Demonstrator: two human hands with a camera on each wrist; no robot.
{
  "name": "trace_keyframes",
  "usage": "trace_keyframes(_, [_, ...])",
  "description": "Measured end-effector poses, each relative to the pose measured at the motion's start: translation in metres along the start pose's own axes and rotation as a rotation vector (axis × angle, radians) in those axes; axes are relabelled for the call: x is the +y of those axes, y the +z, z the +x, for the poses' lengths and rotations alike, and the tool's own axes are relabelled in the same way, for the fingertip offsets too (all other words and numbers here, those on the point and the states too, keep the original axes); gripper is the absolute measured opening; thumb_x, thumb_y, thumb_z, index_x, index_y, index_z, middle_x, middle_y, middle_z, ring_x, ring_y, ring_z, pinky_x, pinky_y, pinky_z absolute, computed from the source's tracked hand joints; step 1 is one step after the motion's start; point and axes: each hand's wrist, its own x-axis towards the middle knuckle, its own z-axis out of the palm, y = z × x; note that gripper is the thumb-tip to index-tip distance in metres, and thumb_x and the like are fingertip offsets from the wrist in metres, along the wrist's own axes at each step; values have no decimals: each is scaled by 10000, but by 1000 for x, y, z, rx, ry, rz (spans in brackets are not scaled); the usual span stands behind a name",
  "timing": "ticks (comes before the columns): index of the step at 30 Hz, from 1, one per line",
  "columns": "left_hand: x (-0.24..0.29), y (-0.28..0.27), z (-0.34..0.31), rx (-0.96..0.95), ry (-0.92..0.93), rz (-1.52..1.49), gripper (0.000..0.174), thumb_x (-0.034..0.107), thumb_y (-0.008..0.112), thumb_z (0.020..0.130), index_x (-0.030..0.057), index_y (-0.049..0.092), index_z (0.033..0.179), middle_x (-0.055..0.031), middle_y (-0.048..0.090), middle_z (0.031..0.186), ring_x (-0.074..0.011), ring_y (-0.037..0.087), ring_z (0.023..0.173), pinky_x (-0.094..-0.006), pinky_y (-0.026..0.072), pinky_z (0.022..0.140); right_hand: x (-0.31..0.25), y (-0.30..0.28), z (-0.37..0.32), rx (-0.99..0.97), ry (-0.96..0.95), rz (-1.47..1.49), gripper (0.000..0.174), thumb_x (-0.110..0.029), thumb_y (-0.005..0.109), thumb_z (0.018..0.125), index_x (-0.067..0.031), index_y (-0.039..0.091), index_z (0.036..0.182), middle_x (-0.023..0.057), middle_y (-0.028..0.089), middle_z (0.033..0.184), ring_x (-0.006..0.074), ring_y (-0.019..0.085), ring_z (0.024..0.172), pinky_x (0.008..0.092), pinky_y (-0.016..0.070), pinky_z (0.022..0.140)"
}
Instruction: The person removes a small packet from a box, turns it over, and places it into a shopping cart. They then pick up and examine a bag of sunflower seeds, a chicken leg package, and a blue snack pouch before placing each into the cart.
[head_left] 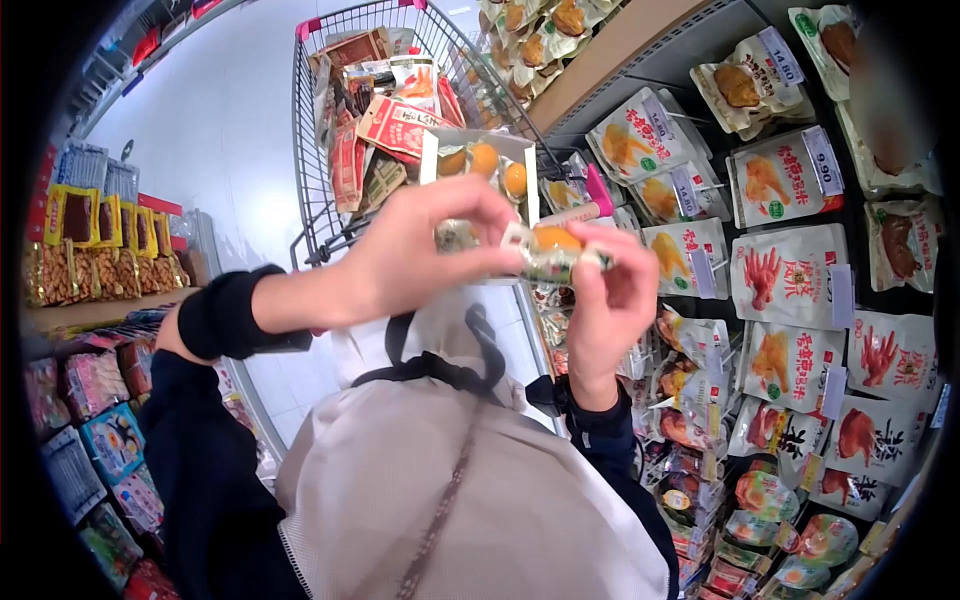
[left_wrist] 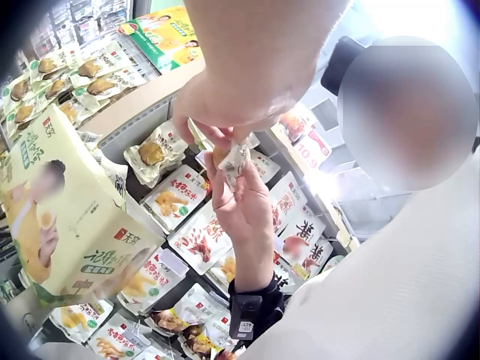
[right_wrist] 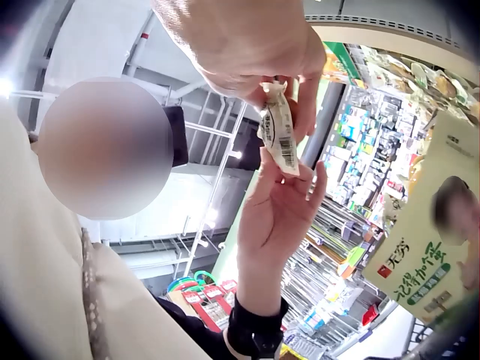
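Note:
A small sealed packet (head_left: 553,252) with a brown egg showing through it is stretched between both hands in the head view. My left hand (head_left: 425,245) pinches its left end with thumb and fingers. The right end is pinched by my right hand (head_left: 612,300). In the right wrist view the packet (right_wrist: 279,135) shows its printed back with a barcode. Just beyond the hands, an open box (head_left: 430,160) holds several similar egg packets (head_left: 484,158). The box's yellow-green printed side (left_wrist: 64,217) faces the left wrist view.
A shopping cart (head_left: 300,120) full of snack packages stands ahead, the box at its near end. Hanging bagged foods (head_left: 790,270) with price tags line the rack on the right. Shelves of packaged snacks (head_left: 100,380) stand on the left.

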Motion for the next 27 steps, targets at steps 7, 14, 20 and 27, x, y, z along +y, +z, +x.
trace_keyframes(7, [-9, -1, -21, -115, 394, 261, 533, -50, 721, 532, 22, 553, 1032, -137, 524, 1069, -261, 539, 952, -336, 450, 796, 1, 1, -14, -274, -319, -140, 294, 91, 626, 661, 0, 534, 925, 160, 506, 1044, 336, 554, 939, 357, 494, 730])
trace_keyframes(14, [-16, -35, -6, -68, 600, 671, 371, 39, 602, 695, -1, 529, 1057, -164, 524, 1059, -303, 546, 902, -346, 466, 772, 8, -18, -6, -258, -218, -491, 410, 16, 667, 652, -34, 524, 1033, 149, 503, 1061, 297, 542, 923, 383, 464, 795])
trace_keyframes(20, [-25, -78, 38, -385, 629, 1149, 396, 18, 550, 693, 28, 498, 1085, -111, 507, 1098, -281, 506, 996, -342, 448, 840, 32, -37, -27, -10, -7, -323, 261, 88, 522, 753, 14, 507, 1003, 155, 494, 1040, 213, 550, 916, 258, 518, 703])
trace_keyframes(27, [-43, -71, 62, -612, 737, 1307, 330, 55, 510, 710, 48, 475, 1039, -84, 470, 1080, -244, 466, 1028, -327, 426, 871, 39, -49, -43, 82, 72, -307, 248, 109, 479, 762, 26, 501, 995, 149, 481, 1037, 188, 583, 843, 252, 520, 668])
